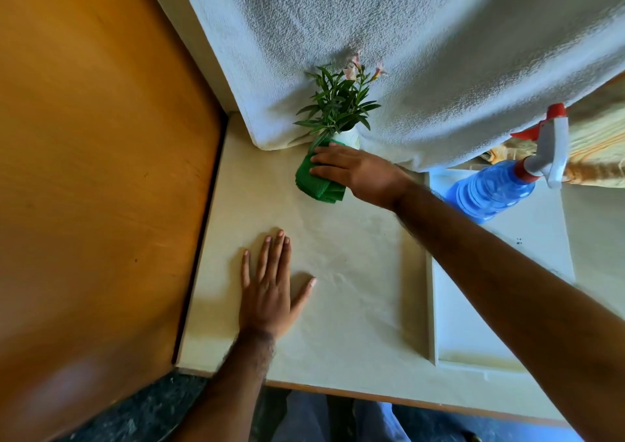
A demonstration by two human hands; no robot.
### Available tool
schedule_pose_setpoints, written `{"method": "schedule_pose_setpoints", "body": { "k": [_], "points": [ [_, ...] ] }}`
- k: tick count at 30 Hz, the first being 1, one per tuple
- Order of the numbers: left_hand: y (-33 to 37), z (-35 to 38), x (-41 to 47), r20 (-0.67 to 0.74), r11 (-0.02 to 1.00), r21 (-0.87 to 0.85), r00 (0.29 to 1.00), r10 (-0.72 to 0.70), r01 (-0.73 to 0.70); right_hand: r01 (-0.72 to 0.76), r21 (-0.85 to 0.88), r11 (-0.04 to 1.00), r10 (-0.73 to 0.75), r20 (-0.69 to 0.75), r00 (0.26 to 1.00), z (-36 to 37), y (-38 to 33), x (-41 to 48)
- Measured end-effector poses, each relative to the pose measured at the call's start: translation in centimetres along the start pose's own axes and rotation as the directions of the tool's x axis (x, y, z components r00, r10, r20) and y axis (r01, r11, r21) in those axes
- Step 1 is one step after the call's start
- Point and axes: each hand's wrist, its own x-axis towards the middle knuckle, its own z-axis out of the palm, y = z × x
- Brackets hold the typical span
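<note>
My right hand (355, 171) lies flat with straight fingers on a folded green cloth (314, 184), pressing it onto the cream tabletop (345, 272) at the far side. The cloth touches the foot of a small white vase (348, 138) holding green leaves and pale pink flowers (338, 100). Nearer to me, my left hand (270, 286) rests palm down on the tabletop with its fingers spread, holding nothing.
A blue spray bottle (493, 189) with a white and red trigger head lies on a white tray (473, 326) at the right. A white towel (406, 52) hangs behind the vase. An orange wooden panel (101, 171) borders the table on the left.
</note>
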Motion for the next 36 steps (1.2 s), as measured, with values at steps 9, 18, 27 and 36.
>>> {"method": "schedule_pose_setpoints", "body": {
  "k": [9,18,27,36],
  "points": [
    [-0.1,0.2,0.0,0.023,1.0,-0.005,1.0,-0.002,0.002,-0.187,0.172,0.967,0.172,0.096,0.98,2.5,-1.4,-1.5],
    [-0.1,0.2,0.0,0.026,1.0,-0.004,1.0,0.002,-0.002,-0.055,0.058,0.997,0.059,-0.075,0.995,0.6,-0.7,-1.8],
    [-0.2,0.3,0.0,0.041,1.0,-0.004,0.999,0.001,-0.001,-0.293,0.29,0.911,0.299,0.024,0.954,3.6,-1.1,-2.9],
    [-0.1,0.2,0.0,0.047,1.0,-0.009,0.999,-0.001,0.002,-0.04,0.156,0.987,0.066,-0.163,0.984,2.1,-1.0,-1.4]
  ]
}}
